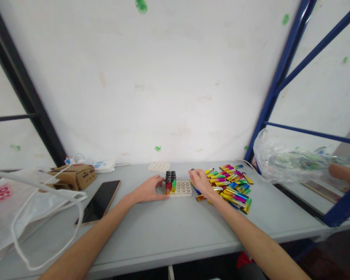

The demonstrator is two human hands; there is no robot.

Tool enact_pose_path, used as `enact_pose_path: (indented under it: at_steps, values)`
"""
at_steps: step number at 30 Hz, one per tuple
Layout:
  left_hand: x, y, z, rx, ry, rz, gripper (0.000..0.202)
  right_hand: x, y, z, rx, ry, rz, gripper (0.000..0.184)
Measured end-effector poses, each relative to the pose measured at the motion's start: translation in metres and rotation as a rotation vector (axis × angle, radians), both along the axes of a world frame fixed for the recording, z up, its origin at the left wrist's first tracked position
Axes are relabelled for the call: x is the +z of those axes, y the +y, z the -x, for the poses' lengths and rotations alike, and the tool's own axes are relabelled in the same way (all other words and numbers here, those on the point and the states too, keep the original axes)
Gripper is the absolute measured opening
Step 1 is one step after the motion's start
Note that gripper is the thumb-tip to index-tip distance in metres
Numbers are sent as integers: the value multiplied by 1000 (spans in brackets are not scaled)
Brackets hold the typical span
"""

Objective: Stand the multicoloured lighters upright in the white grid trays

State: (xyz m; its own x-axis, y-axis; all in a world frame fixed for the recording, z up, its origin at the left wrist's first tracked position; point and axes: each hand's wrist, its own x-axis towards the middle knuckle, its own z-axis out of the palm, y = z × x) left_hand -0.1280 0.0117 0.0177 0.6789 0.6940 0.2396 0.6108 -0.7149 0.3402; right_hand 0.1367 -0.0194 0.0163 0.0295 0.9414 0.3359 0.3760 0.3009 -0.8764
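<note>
A pale moulded tray point(186, 189) with rows of round pockets lies on the grey table in front of me. Several lighters point(168, 187) with black tops and shiny coloured bodies stand upright in its left part. My left hand point(150, 188) curves around the tray's left end, thumb at the near corner and fingers farther back, beside the lighters. My right hand point(200, 181) is closed just right of the tray, at the edge of a loose pile of shiny multicoloured lighters point(231, 190). A small dark top pokes out above its fingers; most of that lighter is hidden.
A second pale tray point(159, 167) lies near the wall. On the left are a phone point(101, 202), a cardboard box point(78, 177), a power strip point(103, 166) and a white plastic bag point(8, 217). Beyond the blue frame point(275, 85), another person's hand point(344, 173) touches a clear bag point(297, 161).
</note>
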Motion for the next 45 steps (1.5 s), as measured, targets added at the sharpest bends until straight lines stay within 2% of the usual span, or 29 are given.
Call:
enact_pose_path:
  at_steps: [3,7,9,13,17,21,24,28,30,33,37,40,42,45]
  values:
    - [-1,0,0,-3,1,-2,51,-3,2,1,-9,-53,-13,38]
    - [-2,0,1,0,-15,-2,51,1,-2,2,-9,-115,-35,43]
    - [-2,0,1,2,-14,4,51,6,-8,1,40,-135,-60,45]
    - [-1,-1,1,7,-6,20,51,18,-17,-1,227,-251,-109,43]
    - [-1,-1,1,1,-22,28,51,20,-19,1,257,-516,-251,43]
    - [-1,-1,1,-1,-18,34,54,16,-20,6,264,-538,-198,44]
    - [-1,-1,1,-1,-13,30,53,15,-21,8,317,-526,-150,38]
    - [0,-1,0,2,0,13,51,14,-20,11,389,-617,-139,31]
    - [1,-1,-1,-4,-1,8,51,13,-20,15,363,-717,-172,30]
    - [1,-1,-1,-15,-9,13,51,13,-21,23,244,-854,-193,37]
    - [1,0,-1,-11,0,12,50,14,-20,22,243,-859,-185,48]
    - [2,0,-1,-9,12,13,51,19,-12,-1,109,-800,-198,50]
    - [3,0,-1,-8,26,16,53,21,-5,-24,-12,-780,-180,42]
    - [3,0,-1,3,23,31,55,22,1,-54,5,-821,-86,29]
